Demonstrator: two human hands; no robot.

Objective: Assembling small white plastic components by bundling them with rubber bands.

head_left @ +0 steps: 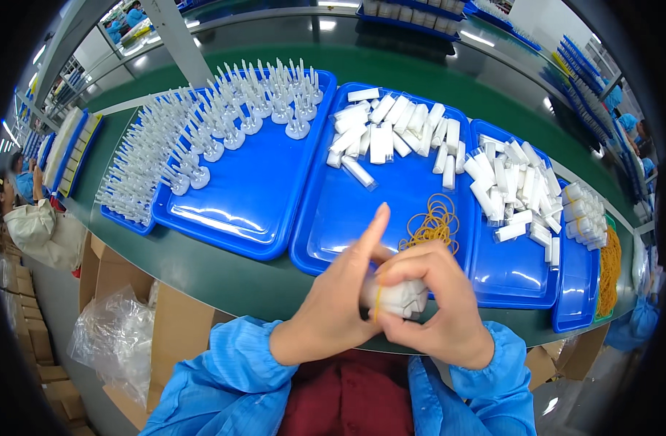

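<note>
Both hands meet over the near edge of the worktop (224,272), closed on a small bundle of white tubes (400,298) with a yellow rubber band (378,299) round it. The right hand (438,301) wraps the bundle from the right in a closed grip, fingers curled over its top; the left hand (344,298) presses against its left side, forefinger pointing up and away, the other fingers seemingly tucked behind, though the overlap hides them. Just beyond the hands, on the middle blue tray (333,225), lies a loose heap of yellow rubber bands (433,227), and farther back a scatter of loose white tubes (391,131). The tray to the right (511,272) carries more white tubes (514,185), some bundled. The left tray (253,203) holds upright white nozzle pieces (231,120) in rows along its far side. At the far right a pile of orange bands (610,269) sits beside another blue tray (576,291). Below the worktop, left, stand cardboard boxes (176,327) and a clear plastic bag (118,341).
</note>
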